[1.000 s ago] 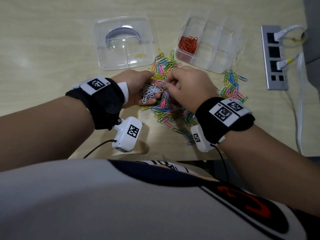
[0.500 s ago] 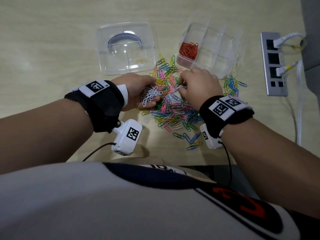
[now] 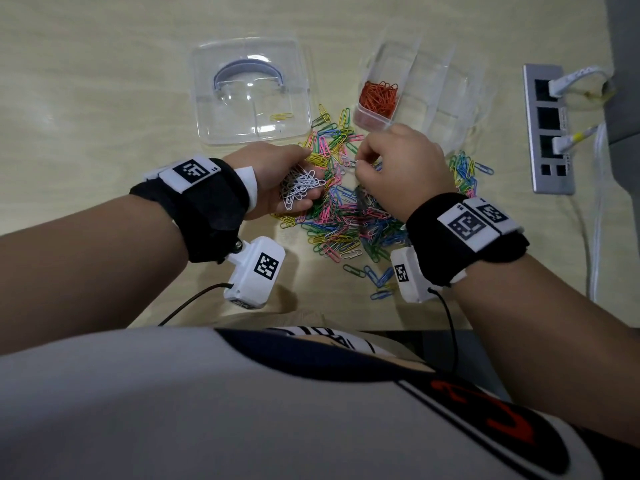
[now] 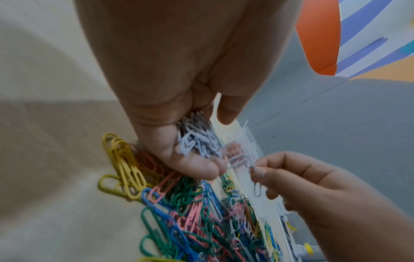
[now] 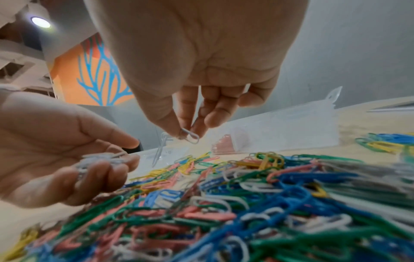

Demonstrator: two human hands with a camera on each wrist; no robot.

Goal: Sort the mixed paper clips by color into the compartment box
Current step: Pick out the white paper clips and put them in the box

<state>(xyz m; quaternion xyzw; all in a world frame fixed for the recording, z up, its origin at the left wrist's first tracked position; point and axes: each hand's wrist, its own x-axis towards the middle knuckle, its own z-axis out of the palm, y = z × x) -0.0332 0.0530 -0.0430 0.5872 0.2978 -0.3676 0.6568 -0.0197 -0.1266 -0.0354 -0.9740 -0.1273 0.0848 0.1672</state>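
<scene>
White wire paper clips fill my cupped left hand; right hand, at 3 o'clock, pinches one white clip.

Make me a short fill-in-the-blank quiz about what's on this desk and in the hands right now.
1. The left hand cups a bunch of ____ paper clips.
2. The clear plastic compartment box so far holds only ____ paper clips.
3. A single ____ paper clip lies on the clear plastic lid.
4. The right hand ____ one white clip with its fingers.

Missing words: white; orange; yellow; pinches
</scene>
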